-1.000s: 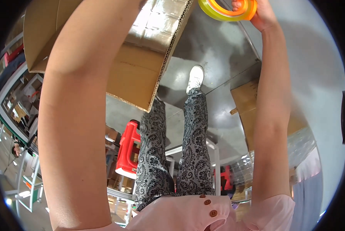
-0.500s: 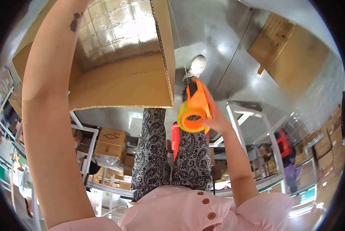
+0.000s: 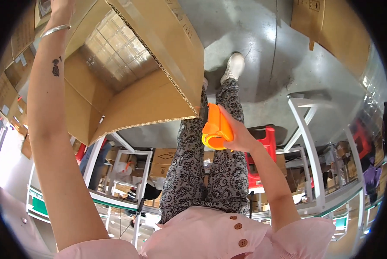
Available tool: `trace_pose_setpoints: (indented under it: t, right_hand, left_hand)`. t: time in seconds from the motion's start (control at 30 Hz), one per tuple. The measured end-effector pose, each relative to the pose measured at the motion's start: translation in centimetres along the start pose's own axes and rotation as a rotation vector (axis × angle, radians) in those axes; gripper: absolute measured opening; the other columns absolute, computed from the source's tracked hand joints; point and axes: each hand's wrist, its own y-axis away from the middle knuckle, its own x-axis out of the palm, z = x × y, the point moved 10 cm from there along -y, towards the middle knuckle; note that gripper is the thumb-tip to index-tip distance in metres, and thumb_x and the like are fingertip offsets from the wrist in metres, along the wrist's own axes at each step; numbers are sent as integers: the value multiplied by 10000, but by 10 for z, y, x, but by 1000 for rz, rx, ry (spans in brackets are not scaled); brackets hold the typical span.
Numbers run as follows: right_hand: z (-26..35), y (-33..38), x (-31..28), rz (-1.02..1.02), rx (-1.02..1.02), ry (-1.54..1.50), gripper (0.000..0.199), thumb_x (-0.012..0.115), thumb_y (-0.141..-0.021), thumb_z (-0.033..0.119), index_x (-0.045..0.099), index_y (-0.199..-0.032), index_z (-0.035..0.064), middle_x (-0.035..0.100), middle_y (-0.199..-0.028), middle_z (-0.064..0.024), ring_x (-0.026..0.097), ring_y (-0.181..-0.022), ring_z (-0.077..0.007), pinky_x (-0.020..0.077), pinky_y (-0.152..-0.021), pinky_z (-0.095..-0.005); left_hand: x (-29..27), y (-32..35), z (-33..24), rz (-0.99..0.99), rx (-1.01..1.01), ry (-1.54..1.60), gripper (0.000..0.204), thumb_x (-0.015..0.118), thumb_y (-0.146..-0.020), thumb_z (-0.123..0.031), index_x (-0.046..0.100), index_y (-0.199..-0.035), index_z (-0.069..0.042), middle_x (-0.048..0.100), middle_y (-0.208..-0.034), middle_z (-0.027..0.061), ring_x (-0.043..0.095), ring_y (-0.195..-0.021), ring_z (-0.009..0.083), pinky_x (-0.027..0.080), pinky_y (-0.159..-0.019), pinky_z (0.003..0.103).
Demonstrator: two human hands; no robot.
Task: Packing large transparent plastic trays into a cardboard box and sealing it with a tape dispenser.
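- While half a second ago it sat lower, the right hand (image 3: 241, 134) now grips the orange tape dispenser (image 3: 216, 128) against the cardboard box (image 3: 150, 99) edge, at 12 o'clock from the torso.
- Left hand (image 3: 60, 7) steadies the box at 10 o'clock; its grip is hidden, so taping looks imminent.

Left hand (image 3: 60, 7) cut off by top edge; box (image 3: 128, 64) hides its fingers

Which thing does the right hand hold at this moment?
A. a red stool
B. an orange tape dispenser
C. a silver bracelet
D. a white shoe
B: the right hand is closed around the orange tape dispenser, beside the lower corner of the open cardboard box that the left hand reaches at the top.
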Motion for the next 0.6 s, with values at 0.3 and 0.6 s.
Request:
trace_pose_setpoints:
  t: [0.3,0.6]
  right_hand:
    - [-2,12,-12,-34,5,23,928,607,-603,15,170,-1410,157,457,-1271,-133,499,-1112,-243,423,-909,-317]
    - [12,21,-52,-86,-70,30,944,593,-586,-17,175,-1410,178,493,-1229,-149,496,-1120,-269,367,-957,-309]
  left_hand:
    - [-6,-5,12,-6,-76,-61,312,483,-917,-252,516,-1072,17,540,-1083,156,522,-889,230,444,-768,388]
    - [-8,2,12,-53,-150,9,289,491,-914,-265,522,-1043,-8,548,-1043,126,514,-835,180,420,-772,361]
